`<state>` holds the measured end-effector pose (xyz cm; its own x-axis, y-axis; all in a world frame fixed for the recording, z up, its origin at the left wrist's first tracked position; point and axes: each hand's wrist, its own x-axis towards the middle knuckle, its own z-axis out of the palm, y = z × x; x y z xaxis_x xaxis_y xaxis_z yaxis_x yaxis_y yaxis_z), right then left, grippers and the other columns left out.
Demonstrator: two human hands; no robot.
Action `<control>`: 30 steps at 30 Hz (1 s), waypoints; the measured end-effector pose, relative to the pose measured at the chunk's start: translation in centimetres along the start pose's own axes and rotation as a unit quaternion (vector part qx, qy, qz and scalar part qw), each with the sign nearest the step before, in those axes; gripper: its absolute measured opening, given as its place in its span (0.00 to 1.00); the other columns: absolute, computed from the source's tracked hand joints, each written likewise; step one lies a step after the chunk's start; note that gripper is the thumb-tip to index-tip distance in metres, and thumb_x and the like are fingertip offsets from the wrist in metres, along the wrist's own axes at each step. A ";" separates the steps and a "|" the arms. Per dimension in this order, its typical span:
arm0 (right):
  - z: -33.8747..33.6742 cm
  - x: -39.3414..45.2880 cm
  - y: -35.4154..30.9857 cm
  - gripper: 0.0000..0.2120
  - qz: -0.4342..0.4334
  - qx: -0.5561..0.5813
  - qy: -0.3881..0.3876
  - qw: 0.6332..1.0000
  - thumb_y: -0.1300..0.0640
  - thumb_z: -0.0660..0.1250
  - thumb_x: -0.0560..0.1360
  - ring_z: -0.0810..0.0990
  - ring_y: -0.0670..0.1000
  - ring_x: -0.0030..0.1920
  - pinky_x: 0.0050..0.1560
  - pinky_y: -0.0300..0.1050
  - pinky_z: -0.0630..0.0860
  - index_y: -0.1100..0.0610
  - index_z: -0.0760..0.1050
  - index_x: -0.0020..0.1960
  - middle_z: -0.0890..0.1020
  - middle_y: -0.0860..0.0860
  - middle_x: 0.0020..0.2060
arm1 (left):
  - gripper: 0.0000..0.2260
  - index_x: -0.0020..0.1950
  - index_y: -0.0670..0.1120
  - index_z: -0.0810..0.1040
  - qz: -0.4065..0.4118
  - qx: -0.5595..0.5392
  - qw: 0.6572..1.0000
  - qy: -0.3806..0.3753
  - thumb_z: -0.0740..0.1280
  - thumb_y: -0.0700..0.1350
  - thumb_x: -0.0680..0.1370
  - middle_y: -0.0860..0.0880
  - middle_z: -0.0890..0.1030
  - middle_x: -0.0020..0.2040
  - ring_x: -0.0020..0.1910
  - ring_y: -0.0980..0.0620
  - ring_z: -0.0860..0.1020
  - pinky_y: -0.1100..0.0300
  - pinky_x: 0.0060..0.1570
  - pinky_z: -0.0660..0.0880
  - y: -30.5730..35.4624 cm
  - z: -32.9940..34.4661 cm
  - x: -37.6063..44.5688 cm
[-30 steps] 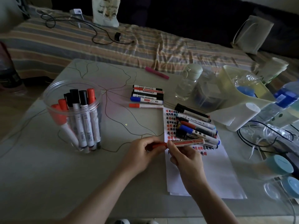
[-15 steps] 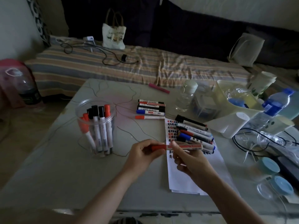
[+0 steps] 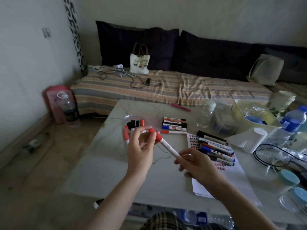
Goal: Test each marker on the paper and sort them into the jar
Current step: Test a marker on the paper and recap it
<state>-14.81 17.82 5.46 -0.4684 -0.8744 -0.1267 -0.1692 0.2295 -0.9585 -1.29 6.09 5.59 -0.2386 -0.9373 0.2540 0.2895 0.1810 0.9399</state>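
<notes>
I hold a white marker with a red cap [image 3: 167, 146] in the air above the table, tilted with its cap up and to the left. My left hand [image 3: 141, 148] pinches the red cap end. My right hand [image 3: 196, 165] grips the marker's tail end. The clear jar [image 3: 128, 118] stands just behind my left hand and holds several black and red capped markers; my hand hides part of it. The white paper [image 3: 217, 178] with red and black test marks lies to the right, with several markers [image 3: 216, 147] on its far end.
A second row of markers [image 3: 174, 125] lies beyond the jar on the pale table [image 3: 106, 163]. A pink pen [image 3: 180, 107], bottles, a yellow tub [image 3: 240, 112], a paper roll [image 3: 249, 140], cables and blue-lidded jars [image 3: 289, 177] crowd the right side. A striped couch runs behind.
The marker went from lying level over the paper to tilted, cap end raised toward the jar. Both hands rose and shifted left, and the view tilted upward.
</notes>
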 end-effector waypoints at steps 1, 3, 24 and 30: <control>0.9 0.3 -0.6 0.07 -0.014 -0.004 -0.002 1.000 0.60 0.69 0.76 0.83 0.47 0.38 0.38 0.42 0.78 0.58 0.77 0.53 0.86 0.51 0.42 | 0.08 0.54 0.47 0.77 0.015 -0.004 1.000 0.007 0.69 0.38 0.77 0.49 0.83 0.50 0.47 0.59 0.83 0.67 0.46 0.77 0.6 -0.4 0.3; 2.7 1.2 -1.8 0.06 -0.034 -0.008 -0.002 0.999 0.60 0.70 0.76 0.83 0.48 0.36 0.37 0.43 0.78 0.59 0.76 0.52 0.87 0.52 0.41 | 0.11 0.55 0.46 0.77 0.025 -0.012 1.000 0.011 0.71 0.37 0.75 0.47 0.84 0.50 0.49 0.56 0.83 0.66 0.49 0.78 1.6 -1.5 1.1; 1.8 3.1 0.1 0.05 0.017 -0.016 0.083 0.996 0.62 0.67 0.78 0.84 0.49 0.38 0.34 0.38 0.77 0.55 0.80 0.49 0.84 0.51 0.45 | 0.08 0.48 0.44 0.75 0.255 0.540 0.799 -0.070 0.71 0.46 0.76 0.48 0.80 0.43 0.42 0.49 0.77 0.57 0.37 0.73 1.2 -5.3 8.7; -1.4 5.0 2.6 0.06 0.038 -0.006 0.133 0.990 0.63 0.66 0.78 0.84 0.48 0.38 0.34 0.38 0.76 0.56 0.81 0.49 0.85 0.50 0.43 | 0.02 0.47 0.44 0.77 0.382 0.455 0.788 -0.162 0.66 0.42 0.78 0.49 0.78 0.45 0.44 0.50 0.74 0.57 0.42 0.73 -0.2 1.8 5.6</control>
<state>-18.77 14.67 2.71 -0.6924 -0.7105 -0.1254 -0.1341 0.2975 -0.9452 -4.39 1.36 7.25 -0.5837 -0.3522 0.7316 -0.2853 0.9325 0.2214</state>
